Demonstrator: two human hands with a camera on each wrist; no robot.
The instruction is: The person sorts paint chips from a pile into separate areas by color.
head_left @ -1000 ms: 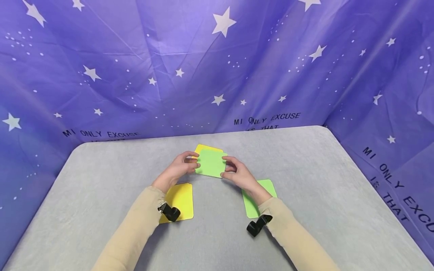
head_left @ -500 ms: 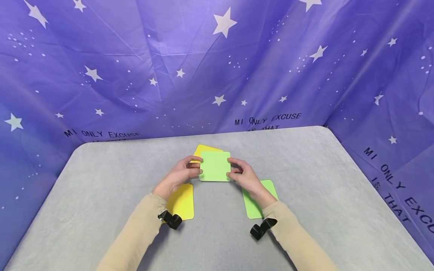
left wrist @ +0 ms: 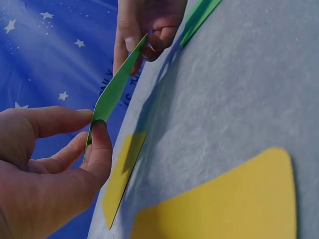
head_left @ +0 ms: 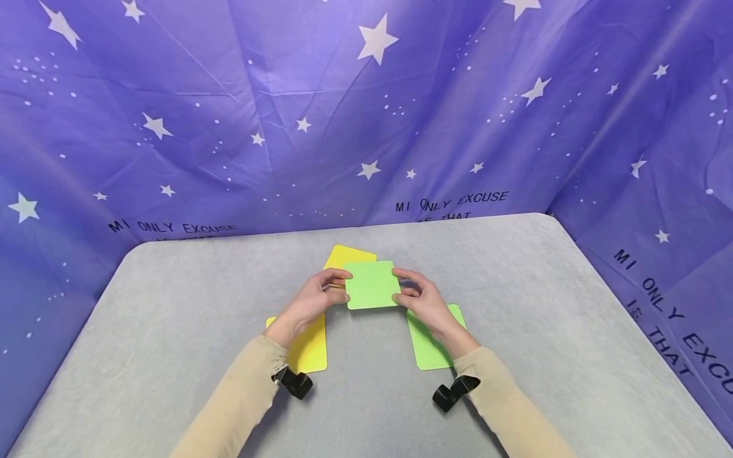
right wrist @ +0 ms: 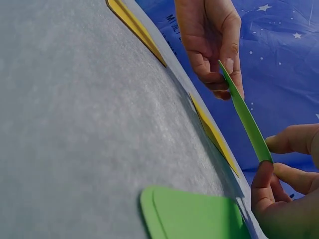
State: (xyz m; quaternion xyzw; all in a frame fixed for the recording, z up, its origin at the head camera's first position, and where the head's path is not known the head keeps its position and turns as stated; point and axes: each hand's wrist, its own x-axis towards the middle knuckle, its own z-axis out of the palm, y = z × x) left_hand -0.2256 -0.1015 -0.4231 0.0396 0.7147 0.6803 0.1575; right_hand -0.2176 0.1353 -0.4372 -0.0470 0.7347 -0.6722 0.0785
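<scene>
A green square card (head_left: pixel 372 285) with rounded corners is held up above the table between both hands. My left hand (head_left: pixel 312 299) pinches its left edge; in the left wrist view the thumb and fingers (left wrist: pixel 101 144) grip that edge. The right hand (head_left: pixel 426 305) pinches the opposite edge, as the right wrist view also shows, with the thumb (right wrist: pixel 263 185) on the near side. Behind the raised card a yellow card (head_left: pixel 346 256) lies on the table, partly covered by it in the head view.
Yellow cards (head_left: pixel 310 346) lie under the left forearm, and green cards (head_left: pixel 426 346), seemingly stacked, under the right. The grey table (head_left: pixel 366 394) ends at a purple star-printed curtain (head_left: pixel 321 165). Each wrist wears a small black camera (head_left: pixel 298 385).
Both hands have drawn the green card toward the person and slightly right, off the yellow card at the back. More of that yellow card now shows. The card has turned slightly.
</scene>
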